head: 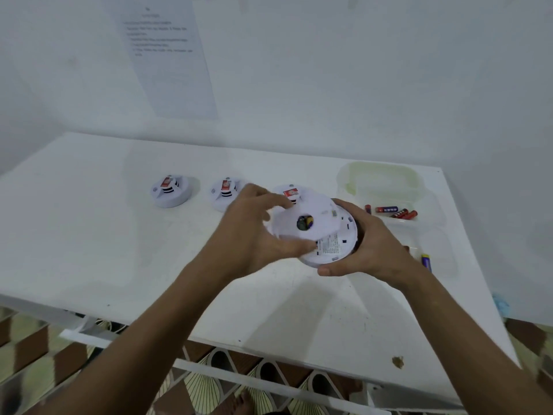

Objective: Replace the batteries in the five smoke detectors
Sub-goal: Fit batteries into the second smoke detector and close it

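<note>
White table [119,235] against wall | right hand [368,244] gripping smoke detector [332,244] upside down | left hand [254,232] fingers curled on its round back cover [299,217] | red batteries [395,211] nearby

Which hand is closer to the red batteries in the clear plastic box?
The right hand. It holds the white round smoke detector just beside the red batteries in the clear plastic box. The left hand grips the detector's far side, farther away.

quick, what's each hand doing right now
Left hand: gripping the round cover plate of the held smoke detector.
Right hand: closed around that detector's body.
</note>
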### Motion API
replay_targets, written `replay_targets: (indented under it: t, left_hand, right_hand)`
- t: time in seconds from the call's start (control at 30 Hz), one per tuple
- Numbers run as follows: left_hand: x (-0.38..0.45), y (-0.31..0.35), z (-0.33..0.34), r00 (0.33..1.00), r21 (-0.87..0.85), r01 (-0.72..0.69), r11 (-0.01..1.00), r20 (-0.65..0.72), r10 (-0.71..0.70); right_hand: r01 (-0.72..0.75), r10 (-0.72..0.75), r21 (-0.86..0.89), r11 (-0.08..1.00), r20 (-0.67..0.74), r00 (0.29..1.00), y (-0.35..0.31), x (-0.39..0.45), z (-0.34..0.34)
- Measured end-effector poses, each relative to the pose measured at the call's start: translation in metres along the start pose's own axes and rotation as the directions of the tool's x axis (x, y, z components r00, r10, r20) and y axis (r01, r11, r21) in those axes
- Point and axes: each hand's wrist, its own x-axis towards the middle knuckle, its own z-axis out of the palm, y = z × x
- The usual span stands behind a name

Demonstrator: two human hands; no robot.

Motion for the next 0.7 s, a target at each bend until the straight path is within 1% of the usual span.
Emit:
replay_targets:
  t: [0.07,0.3,0.5,0.6,0.7]
  left_hand:
    - [0.004,-0.004,-0.002,0.997,-0.033,-0.010,0.999,0.072,0.012]
    - [0.014,-0.028,-0.029,0.985,-0.117,0.041,0.992,0.170,-0.021]
    - [0.019,-0.055,-0.043,0.979,-0.123,0.103,0.987,0.186,-0.079]
    - [0.023,-0.065,-0.051,0.980,-0.129,0.090,0.988,0.190,-0.064]
    - [0.026,-0.075,-0.061,0.972,-0.169,0.071,0.983,0.234,-0.030]
  right_hand:
    - [0.023,-0.023,-0.004,1.000,0.016,1.000,-0.006,0.010,0.013]
    - [0.042,-0.042,-0.024,0.999,0.027,0.999,-0.017,0.037,0.047]
    - [0.031,-0.030,-0.050,0.998,0.015,0.999,-0.021,0.057,0.067]
    - [0.031,-0.031,-0.042,0.999,0.009,0.999,-0.023,0.067,0.076]
    - [0.035,-0.036,-0.036,0.999,-0.008,0.999,-0.025,0.074,0.085]
